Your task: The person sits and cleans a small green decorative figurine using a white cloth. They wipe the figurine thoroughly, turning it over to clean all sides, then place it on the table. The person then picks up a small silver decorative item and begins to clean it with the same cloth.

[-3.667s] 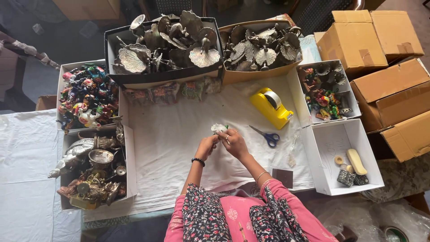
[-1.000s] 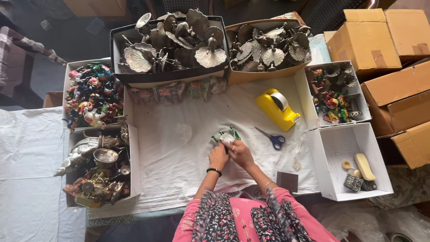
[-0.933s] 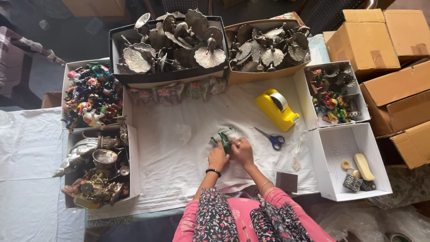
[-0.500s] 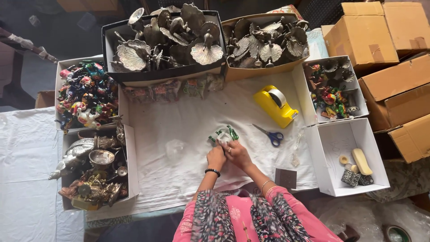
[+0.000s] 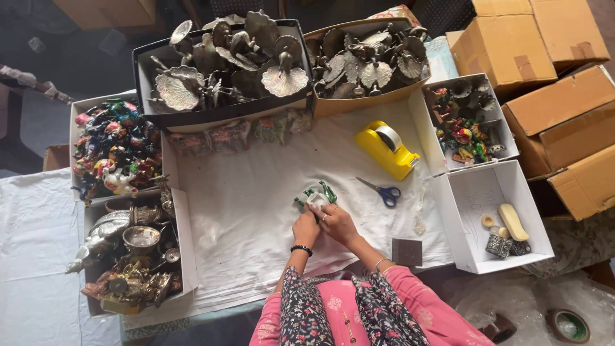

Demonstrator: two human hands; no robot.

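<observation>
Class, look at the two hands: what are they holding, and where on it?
Both hands, left hand and right hand, hold a small green figurine at its lower end.

White-clothed table (image 5: 256, 211), yellow tape dispenser (image 5: 386, 150), blue scissors (image 5: 382, 191), boxes

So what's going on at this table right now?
A person sits at a white cloth-covered table, both hands on a small green and white figurine. The left hand and right hand grip it from below, near the middle of the cloth. Blue-handled scissors and a yellow tape dispenser lie just to the right. Boxes of silver metal ornaments and colourful figurines ring the work area.
</observation>
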